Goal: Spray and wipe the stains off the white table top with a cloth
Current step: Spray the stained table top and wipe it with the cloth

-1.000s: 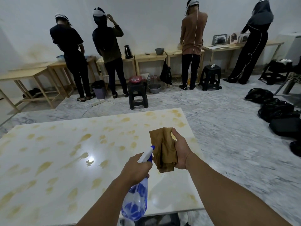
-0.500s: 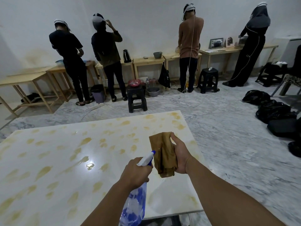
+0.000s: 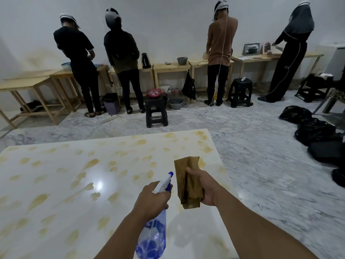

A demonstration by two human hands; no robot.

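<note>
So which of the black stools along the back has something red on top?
The nearer black stool, behind the white table's far edge; a red object sits on it. The other stool carries only something small and white.

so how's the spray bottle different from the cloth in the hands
The spray bottle is clear plastic with a blue pattern and a white and blue trigger head, gripped at the neck by the left hand. The cloth is plain brown, soft and folded, held upright in the right hand. The bottle is rigid; the cloth hangs limp below the grip. Both are held above the stained table top, neither touching it.
</note>
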